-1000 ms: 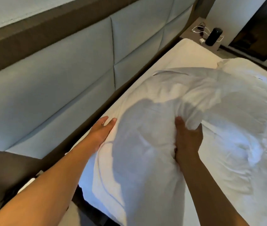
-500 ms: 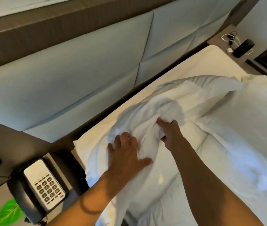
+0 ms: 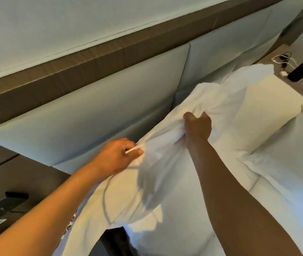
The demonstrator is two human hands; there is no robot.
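Headboard panels [image 3: 91, 117], padded and pale, run from 9 o'clock up to 1 o'clock, with a brown wooden band [image 3: 63, 71] above them. At 2 o'clock a bedside table [image 3: 298, 87] carries a black cylinder [image 3: 302, 71], a tangled white cable [image 3: 283, 59] and a small white plug [image 3: 282, 73]. A dark object [image 3: 13, 198] sits at 8 o'clock, too blurred to name. A second pillow [image 3: 254, 100] lies at the head of the bed toward 2 o'clock, just beyond the hands and touching the cloth they hold. White sheet [image 3: 285, 172] covers the mattress from 3 to 5 o'clock.

The white pillowcase [image 3: 161, 167] lies at the middle of the view, bunched against the headboard and hanging over the bed's near corner toward 6 o'clock.

The left hand [image 3: 117, 156] reaches in from 8 o'clock and pinches a thin edge of the pillowcase between thumb and curled fingers. The right hand [image 3: 197, 126], arm coming up from 5 o'clock, shows its back to the camera, fingers curled tight round a gathered fold of the same cloth. The two hands are near each other, with creased fabric stretched between them.
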